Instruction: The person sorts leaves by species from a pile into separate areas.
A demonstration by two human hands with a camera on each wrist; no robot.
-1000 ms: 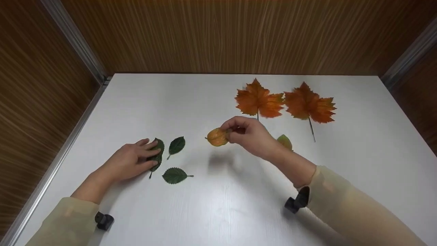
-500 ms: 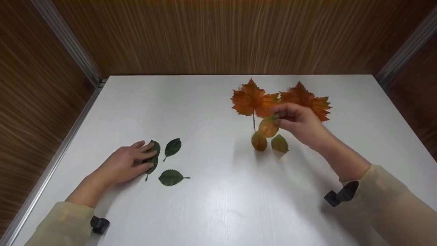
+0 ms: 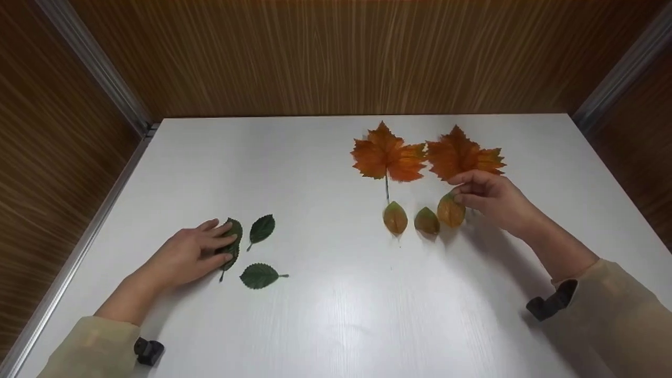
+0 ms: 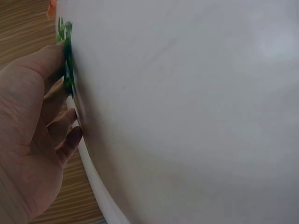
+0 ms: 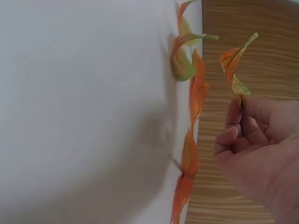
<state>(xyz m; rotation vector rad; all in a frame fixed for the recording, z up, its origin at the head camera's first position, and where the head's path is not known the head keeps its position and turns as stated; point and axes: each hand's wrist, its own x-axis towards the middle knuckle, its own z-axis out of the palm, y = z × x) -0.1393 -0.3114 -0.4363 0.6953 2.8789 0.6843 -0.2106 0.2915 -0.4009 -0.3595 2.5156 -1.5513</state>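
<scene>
My left hand (image 3: 184, 257) rests on a dark green leaf (image 3: 234, 244) at the table's left, fingers spread and fairly straight over it, covering part of it. Two more green leaves, one upper (image 3: 261, 229) and one lower (image 3: 259, 276), lie just right of it. Between thumb and fingertips, my right hand (image 3: 499, 202) pinches the tip of a yellow-orange leaf (image 3: 450, 211). The right wrist view shows this leaf (image 5: 230, 65) curled and held off the table. Two similar leaves, one left (image 3: 395, 218) and one nearer (image 3: 427, 221), lie beside it.
Two orange maple leaves, a left one (image 3: 387, 152) and a right one (image 3: 457, 152), lie side by side farther back; my right hand partly covers the right one. Wood-grain panels (image 3: 315, 58) border the white table (image 3: 325, 325) at the back and sides.
My right hand has carried the yellow-orange leaf rightward from mid-table, past the two similar leaves, to just right of them. My left hand has stayed on the green leaf.
</scene>
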